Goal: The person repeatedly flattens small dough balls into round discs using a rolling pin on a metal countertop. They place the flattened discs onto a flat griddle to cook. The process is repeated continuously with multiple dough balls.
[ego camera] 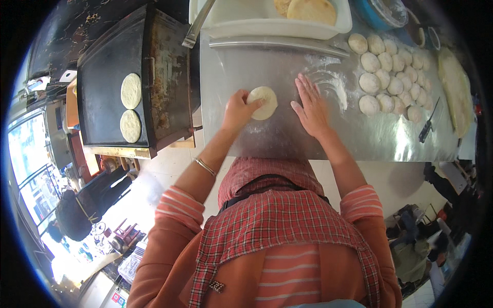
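My left hand [239,109] grips the left edge of a flat round of dough [267,104], its thumb on top and its fingers curled at the rim. Part of that rim is hidden by the hand. To the right, apart from the dough, my right hand [311,106] is held flat over the steel worktable [246,69] with its fingers extended and nothing in it. Smeared flour [337,86] lies beside the right hand. Several floured dough balls [369,82] stand in rows farther right.
Left of the table, a black griddle [106,96] bears two dough rounds [131,91]. A white tray [269,29] with baked flatbreads [312,11] stands at the back, near a metal bar [277,44]. At right lie a knife [426,129] and a long dough slab [454,92].
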Demonstrator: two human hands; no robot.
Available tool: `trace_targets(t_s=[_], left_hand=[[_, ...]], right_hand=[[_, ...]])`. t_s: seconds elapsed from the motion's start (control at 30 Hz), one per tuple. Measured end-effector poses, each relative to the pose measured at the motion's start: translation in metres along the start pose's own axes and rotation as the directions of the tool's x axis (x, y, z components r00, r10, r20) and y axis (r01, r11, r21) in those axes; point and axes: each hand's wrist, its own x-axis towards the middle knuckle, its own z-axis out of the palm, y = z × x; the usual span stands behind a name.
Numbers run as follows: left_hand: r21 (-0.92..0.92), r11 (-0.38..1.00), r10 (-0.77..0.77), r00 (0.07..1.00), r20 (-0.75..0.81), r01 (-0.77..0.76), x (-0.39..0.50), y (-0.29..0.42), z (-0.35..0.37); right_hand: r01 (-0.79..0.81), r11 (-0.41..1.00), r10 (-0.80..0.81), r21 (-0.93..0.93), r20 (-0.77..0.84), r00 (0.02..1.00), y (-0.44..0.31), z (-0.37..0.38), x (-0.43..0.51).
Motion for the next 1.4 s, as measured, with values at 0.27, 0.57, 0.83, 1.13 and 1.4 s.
trace_targets(t_s=[0.27, 0.57, 0.83, 1.13, 1.4], left_hand=[[-0.060, 0.995, 0.064, 0.959, -0.275, -0.084, -0.029, -0.040, 0.004], [0.678, 0.735, 0.406, 0.814, -0.416, -0.020, 0.043, 0.045, 0.072], [0.913, 0.319, 0.622, 0.783, 0.002, -0.256, 0.047, 0.028, 0.085], [0.780, 0.223, 0.632, 0.696, 0.341, -0.584, 0.037, 0.039, 0.056], [0.826, 0.540, 0.451, 0.884, -0.124, -0.160, 0.020, 0.027, 0.029]], right_hand=[[0.122, 0.985, -0.137, 0.123, 0.124, 0.983, -0.063, 0.017, 0.002], [-0.048, 0.990, 0.029, 0.132, 0.141, 0.990, -0.003, -0.016, -0.085], [-0.138, 0.990, 0.141, -0.034, 0.150, 0.979, 0.021, -0.020, -0.098], [-0.004, 0.995, -0.022, -0.100, -0.263, 0.964, 0.059, -0.040, 0.076], [-0.068, 0.997, 0.066, -0.042, -0.055, 0.996, 0.022, -0.032, 0.039]])
